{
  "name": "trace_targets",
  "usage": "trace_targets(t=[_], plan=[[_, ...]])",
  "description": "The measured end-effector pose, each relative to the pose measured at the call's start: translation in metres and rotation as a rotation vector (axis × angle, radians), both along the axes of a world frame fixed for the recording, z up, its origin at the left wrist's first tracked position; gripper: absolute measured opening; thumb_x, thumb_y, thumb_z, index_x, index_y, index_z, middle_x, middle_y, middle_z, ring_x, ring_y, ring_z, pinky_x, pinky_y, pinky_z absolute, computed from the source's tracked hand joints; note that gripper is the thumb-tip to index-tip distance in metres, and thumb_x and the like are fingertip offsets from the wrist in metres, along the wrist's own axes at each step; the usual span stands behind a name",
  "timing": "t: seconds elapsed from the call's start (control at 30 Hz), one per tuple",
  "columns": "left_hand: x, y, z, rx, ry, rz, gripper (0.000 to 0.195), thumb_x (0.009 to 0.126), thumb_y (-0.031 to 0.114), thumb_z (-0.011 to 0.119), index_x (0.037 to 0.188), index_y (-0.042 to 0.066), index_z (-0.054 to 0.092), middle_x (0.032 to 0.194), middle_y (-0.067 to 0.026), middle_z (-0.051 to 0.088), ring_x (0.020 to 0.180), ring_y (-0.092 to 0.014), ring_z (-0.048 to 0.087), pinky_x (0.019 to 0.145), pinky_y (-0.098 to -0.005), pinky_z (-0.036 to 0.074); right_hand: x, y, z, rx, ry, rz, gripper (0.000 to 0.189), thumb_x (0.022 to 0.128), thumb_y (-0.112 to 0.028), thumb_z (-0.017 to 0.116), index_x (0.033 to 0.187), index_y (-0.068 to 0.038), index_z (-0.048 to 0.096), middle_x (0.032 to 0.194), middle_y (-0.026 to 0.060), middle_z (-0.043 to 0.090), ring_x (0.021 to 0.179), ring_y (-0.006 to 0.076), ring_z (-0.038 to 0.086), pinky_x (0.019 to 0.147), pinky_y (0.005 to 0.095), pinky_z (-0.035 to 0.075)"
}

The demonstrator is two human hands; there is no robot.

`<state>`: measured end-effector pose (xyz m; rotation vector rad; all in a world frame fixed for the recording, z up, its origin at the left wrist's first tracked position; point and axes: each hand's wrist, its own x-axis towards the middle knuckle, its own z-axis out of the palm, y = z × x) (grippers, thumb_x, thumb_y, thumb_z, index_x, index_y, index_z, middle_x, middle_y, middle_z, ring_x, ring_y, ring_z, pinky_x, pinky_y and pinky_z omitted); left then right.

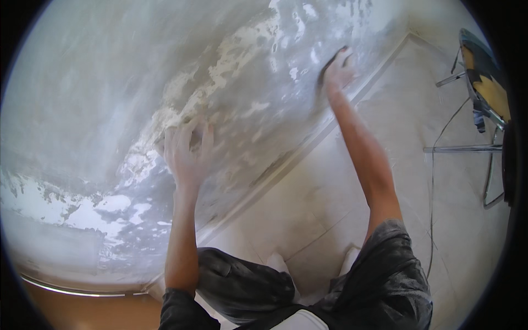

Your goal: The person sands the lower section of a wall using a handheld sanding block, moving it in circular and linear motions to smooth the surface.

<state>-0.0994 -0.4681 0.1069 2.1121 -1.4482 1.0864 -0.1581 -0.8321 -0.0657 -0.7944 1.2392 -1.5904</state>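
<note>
A patchy plastered wall point(123, 74) with grey and white areas stands before me, some patches shiny. My left hand point(187, 154) is against the wall, fingers apart and coated in pale dust, and I see nothing held in it. Farther up and to the right, my right hand point(340, 72) is curled close to the wall and a little blurred. A dark edge runs along its left side; whether that is a thin thing under the fingers or a shadow, I cannot tell.
A low skirting strip point(305, 154) runs along the wall's foot above pale floor tiles point(317, 198). On the right stands a metal-legged chair point(486, 82) with a torn seat or back. A thin cable point(432, 198) trails over the floor. At lower left is an orange-brown surface point(95, 311).
</note>
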Motion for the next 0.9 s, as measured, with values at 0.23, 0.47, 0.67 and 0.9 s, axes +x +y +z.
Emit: trace_targets(t=[0.23,0.47,0.67,0.9], plan=[[0.000,-0.010,-0.003,-0.055,0.056,-0.040,0.020,0.084,0.023,0.078,0.102,0.015,0.076,0.081,0.0049,0.069,0.084,-0.014,0.058,0.081,-0.0313,0.031,-0.004,-0.002,0.008,0.111,0.000,-0.034,0.073,0.097,-0.063,0.049,0.146,-0.009,0.052,0.141,0.0285,0.045,0.129,0.0420,0.044,0.109,0.0494,0.033],[0.002,-0.010,-0.003,-0.063,-0.117,-0.046,0.014,0.085,0.018,0.075,0.098,0.014,0.077,0.083,0.0038,0.071,0.086,-0.016,0.059,0.083,-0.0298,0.036,0.015,0.107,0.052,-0.070,-0.038,0.167,0.061,0.103,-0.046,0.049,0.143,0.000,0.052,0.124,0.0221,0.057,0.114,0.0359,0.054,0.104,0.0453,0.039],[-0.008,-0.019,-0.009,-0.196,0.233,-0.134,0.014,0.089,0.021,0.074,0.101,0.014,0.077,0.095,-0.0001,0.072,0.095,-0.015,0.061,0.093,-0.0329,0.034,0.040,0.087,0.018,-0.300,0.263,-0.184,0.054,0.100,-0.045,0.054,0.146,-0.016,0.054,0.139,0.0213,0.042,0.130,0.0385,0.037,0.110,0.0516,0.026],[-0.002,0.012,0.002,-0.118,0.227,-0.157,0.014,0.091,0.014,0.073,0.103,0.008,0.075,0.101,-0.0045,0.071,0.078,-0.014,0.064,0.078,-0.0278,0.044,0.013,0.057,0.056,-0.065,0.110,-0.070,0.061,0.098,-0.052,0.053,0.148,-0.017,0.052,0.138,0.0213,0.045,0.124,0.0392,0.042,0.107,0.0512,0.031]])
